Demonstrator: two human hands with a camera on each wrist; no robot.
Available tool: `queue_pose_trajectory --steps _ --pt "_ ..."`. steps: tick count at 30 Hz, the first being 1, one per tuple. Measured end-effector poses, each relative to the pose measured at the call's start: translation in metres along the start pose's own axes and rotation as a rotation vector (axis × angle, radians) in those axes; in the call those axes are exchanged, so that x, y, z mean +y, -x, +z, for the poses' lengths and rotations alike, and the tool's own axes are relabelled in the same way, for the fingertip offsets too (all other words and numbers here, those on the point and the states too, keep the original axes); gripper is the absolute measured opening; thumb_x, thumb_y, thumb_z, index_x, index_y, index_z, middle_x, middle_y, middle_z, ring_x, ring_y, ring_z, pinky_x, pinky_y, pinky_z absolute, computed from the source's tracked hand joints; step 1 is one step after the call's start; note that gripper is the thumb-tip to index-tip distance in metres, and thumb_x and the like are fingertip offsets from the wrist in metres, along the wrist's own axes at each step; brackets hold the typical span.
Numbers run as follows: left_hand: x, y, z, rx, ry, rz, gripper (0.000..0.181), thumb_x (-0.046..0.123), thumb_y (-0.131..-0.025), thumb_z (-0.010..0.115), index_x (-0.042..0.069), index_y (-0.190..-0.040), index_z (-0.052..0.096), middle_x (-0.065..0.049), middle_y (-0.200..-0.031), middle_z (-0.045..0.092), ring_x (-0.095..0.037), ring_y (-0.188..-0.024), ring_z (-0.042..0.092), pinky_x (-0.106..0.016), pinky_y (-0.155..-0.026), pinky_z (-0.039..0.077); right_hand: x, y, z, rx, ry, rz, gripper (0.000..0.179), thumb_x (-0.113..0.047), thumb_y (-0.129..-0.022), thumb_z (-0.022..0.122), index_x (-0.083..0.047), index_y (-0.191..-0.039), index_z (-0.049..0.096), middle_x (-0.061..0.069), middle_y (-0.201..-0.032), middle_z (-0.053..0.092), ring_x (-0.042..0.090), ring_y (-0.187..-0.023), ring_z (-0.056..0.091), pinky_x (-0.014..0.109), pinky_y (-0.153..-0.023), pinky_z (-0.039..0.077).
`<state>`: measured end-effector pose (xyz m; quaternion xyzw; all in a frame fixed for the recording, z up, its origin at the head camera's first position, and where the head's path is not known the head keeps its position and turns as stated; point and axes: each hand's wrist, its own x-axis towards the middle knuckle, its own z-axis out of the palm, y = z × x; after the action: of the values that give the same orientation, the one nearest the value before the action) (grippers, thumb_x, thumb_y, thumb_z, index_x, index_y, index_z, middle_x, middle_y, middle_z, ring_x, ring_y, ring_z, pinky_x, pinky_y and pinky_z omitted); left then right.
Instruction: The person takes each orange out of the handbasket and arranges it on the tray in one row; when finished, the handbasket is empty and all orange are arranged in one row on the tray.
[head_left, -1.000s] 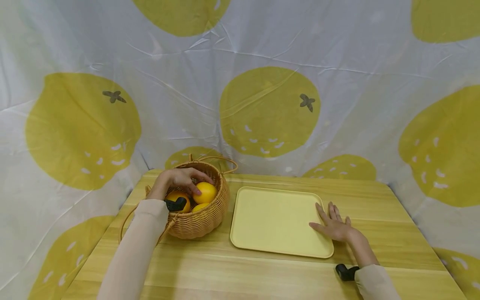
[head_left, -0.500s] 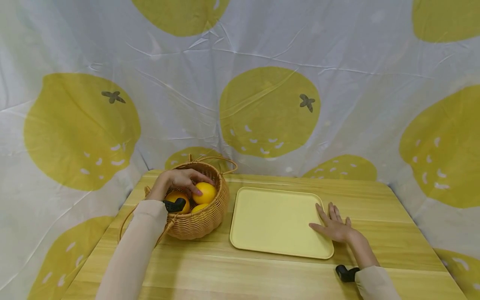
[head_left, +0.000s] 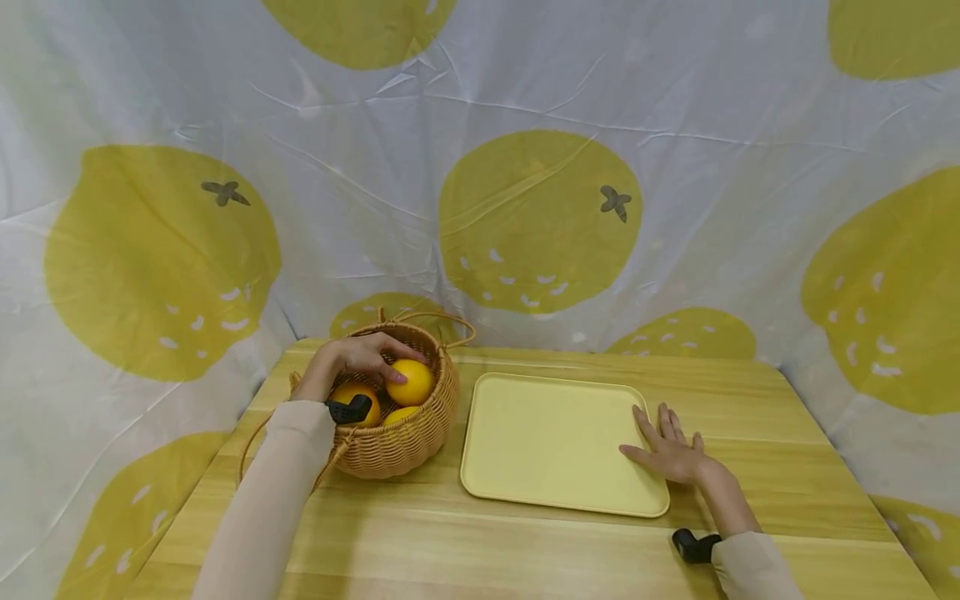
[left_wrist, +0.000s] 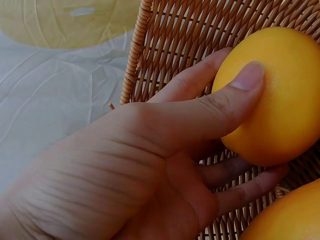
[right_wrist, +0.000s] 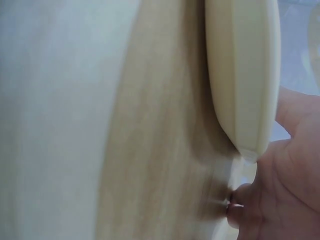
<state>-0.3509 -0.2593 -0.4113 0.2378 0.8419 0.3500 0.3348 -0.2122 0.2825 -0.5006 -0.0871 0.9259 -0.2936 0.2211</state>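
My left hand (head_left: 363, 354) reaches over the rim of a round wicker basket (head_left: 408, 446) and holds an orange (head_left: 414, 382) inside it. In the left wrist view the thumb (left_wrist: 250, 77) presses the near side of this orange, while the other fingers curl behind and beneath it. Two more oranges lie lower in the basket, one orange (head_left: 360, 408) partly covered by the wrist and another orange (head_left: 400, 414) near the front wall. With fingers spread, my right hand (head_left: 671, 458) rests over the right edge of a flat, pale yellow tray (head_left: 551, 442). Nothing lies on the tray.
A wooden table (head_left: 480, 550) carries the basket at left and the tray right of it. Thin looped handles (head_left: 461, 327) stick out from the basket's sides. Behind the table hangs a white cloth (head_left: 360, 192) printed with big lemons.
The left thumb has shifted slightly on the orange, and the fruit has moved only a little. The right hand and tray stay in place.
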Motion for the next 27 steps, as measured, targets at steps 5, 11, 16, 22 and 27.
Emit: queue_pose_trajectory --steps 5,11,16,22,27 --pt "0.001 0.002 0.000 0.002 -0.016 0.028 0.055 0.016 -0.098 0.072 0.010 -0.150 0.056 -0.020 -0.152 0.052 -0.017 -0.102 0.058 -0.031 -0.086 0.053 0.016 -0.008 0.005 0.032 -0.017 -0.034 0.102 -0.070 -0.099 0.047 -0.019 -0.167 -0.009 0.032 -0.160 -0.038 0.050 -0.150 -0.034 0.082 -0.101 -0.029" --pt "0.000 0.004 -0.002 0.025 -0.058 0.049 0.052 0.012 -0.093 0.077 0.010 -0.143 0.063 -0.019 -0.148 0.057 -0.019 -0.100 0.058 -0.027 -0.083 0.052 0.006 -0.003 0.002 0.003 -0.009 -0.005 0.100 -0.065 -0.102 0.048 -0.012 -0.167 -0.008 0.034 -0.159 -0.037 0.052 -0.150 -0.033 0.081 -0.101 -0.029" --pt "-0.001 0.004 -0.002 0.040 -0.075 0.065 0.050 0.014 -0.094 0.076 0.009 -0.143 0.064 -0.020 -0.148 0.057 -0.020 -0.107 0.060 -0.027 -0.086 0.053 -0.004 0.001 0.001 -0.012 0.023 0.019 0.096 -0.057 -0.105 0.048 -0.006 -0.166 -0.006 0.037 -0.160 -0.033 0.055 -0.150 -0.029 0.083 -0.103 -0.025" --pt "0.004 0.006 -0.003 0.097 -0.106 0.057 0.051 0.016 -0.090 0.081 0.010 -0.139 0.067 -0.019 -0.142 0.063 -0.016 -0.092 0.057 -0.023 -0.076 0.052 -0.004 0.001 0.001 -0.005 0.038 0.025 0.093 -0.055 -0.106 0.047 -0.006 -0.166 -0.006 0.037 -0.160 -0.032 0.055 -0.150 -0.028 0.083 -0.104 -0.023" --pt "0.017 0.014 -0.005 0.168 -0.139 0.037 0.051 0.018 -0.085 0.086 0.014 -0.134 0.072 -0.018 -0.139 0.066 -0.015 -0.082 0.049 -0.023 -0.069 0.046 -0.004 0.000 0.000 -0.008 0.031 0.024 0.094 -0.055 -0.106 0.047 -0.005 -0.166 -0.006 0.037 -0.160 -0.032 0.055 -0.150 -0.028 0.083 -0.104 -0.024"
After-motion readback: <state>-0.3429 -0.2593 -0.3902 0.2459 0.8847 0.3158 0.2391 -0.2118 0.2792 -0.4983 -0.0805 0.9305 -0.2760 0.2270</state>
